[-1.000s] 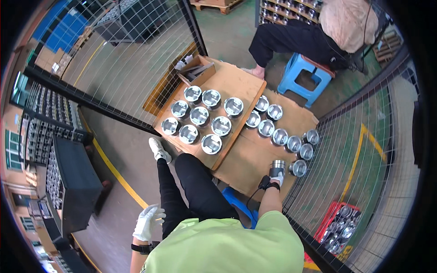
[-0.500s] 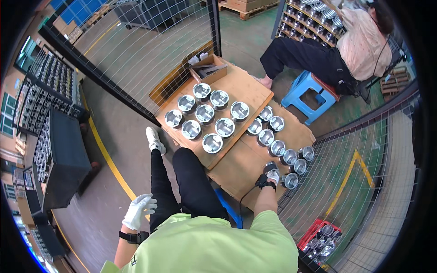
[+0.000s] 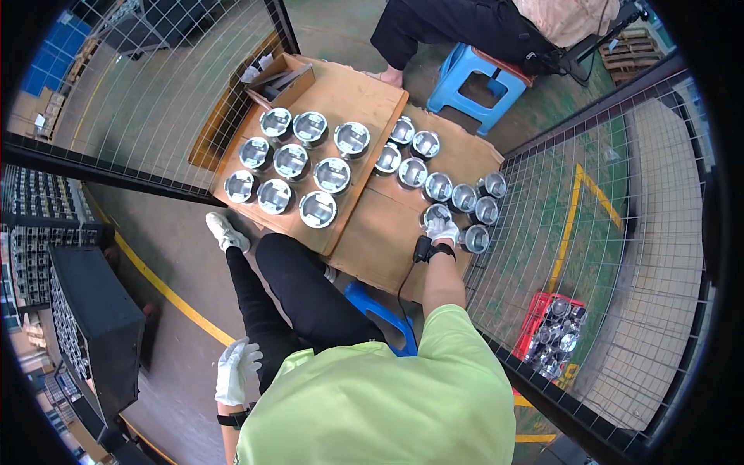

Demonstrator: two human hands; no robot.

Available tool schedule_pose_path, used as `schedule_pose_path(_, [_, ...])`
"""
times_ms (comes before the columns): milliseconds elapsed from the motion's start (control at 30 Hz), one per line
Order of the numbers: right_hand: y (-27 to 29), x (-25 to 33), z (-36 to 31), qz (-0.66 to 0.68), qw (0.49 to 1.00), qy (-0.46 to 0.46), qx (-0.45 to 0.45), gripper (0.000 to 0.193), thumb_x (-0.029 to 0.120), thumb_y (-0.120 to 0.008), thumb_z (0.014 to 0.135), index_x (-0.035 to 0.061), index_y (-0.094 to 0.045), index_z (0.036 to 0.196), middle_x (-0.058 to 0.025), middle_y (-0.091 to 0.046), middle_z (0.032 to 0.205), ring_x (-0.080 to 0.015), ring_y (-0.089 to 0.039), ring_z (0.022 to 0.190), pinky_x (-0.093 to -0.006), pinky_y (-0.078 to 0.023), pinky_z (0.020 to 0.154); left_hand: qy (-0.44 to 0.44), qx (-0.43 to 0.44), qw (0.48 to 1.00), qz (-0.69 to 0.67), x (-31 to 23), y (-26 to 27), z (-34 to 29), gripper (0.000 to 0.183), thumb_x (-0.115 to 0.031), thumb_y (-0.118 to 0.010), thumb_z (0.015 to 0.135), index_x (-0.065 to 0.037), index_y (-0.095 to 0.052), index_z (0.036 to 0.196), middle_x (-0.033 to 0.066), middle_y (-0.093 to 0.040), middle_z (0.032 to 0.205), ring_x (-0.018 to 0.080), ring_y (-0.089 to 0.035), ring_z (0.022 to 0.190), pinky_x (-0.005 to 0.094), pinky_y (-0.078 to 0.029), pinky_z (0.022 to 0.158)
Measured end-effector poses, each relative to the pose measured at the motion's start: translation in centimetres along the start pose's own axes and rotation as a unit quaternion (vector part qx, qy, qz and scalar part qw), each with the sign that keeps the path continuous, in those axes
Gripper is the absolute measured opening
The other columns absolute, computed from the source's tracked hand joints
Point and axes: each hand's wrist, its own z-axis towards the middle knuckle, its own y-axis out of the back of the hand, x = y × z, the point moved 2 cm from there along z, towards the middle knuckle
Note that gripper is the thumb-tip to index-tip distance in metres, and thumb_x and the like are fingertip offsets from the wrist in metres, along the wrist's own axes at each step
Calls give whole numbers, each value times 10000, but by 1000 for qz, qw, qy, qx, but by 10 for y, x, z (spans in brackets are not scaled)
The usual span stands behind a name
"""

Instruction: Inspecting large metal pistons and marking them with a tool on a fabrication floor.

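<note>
Head view: the cardboard-covered counter (image 3: 373,236) spreads beyond and left of the fingers of the right hand (image 3: 442,229), its raised board (image 3: 363,93) carrying nine metal pistons, while nine lower pistons (image 3: 438,187) stand already placed, ranging from ahead of those fingers round to their right. One more piston (image 3: 435,211) is directly under the right fingers, gripped at its near side and seemingly not yet released; the left hand (image 3: 236,370) hangs well apart, fingers loosely parted, visibly empty.

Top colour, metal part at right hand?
Silver on the metal part by the right hand, best in head view.
</note>
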Motion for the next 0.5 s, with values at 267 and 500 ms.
schedule_pose_path(267, [-57,-98,-50,-272,905,320,-74,595,388,-386,941,74,-362,1446,-58,-335,1540,-259,-275,1446,-446,-275,1145,20,-27,997,62,-26,-31,9,364,-200,-571,964,16,-559,1257,152,-691,1035,206,-687,854,301,-560,700])
schedule_pose_path(500, [-56,-90,-25,-242,919,307,-45,677,540,-386,922,67,-402,1407,-67,-384,1514,-292,-287,1429,-457,-230,1167,27,-34,996,81,-32,-49,-2,362,-204,-568,971,6,-546,1266,144,-688,1043,205,-686,866,297,-560,728])
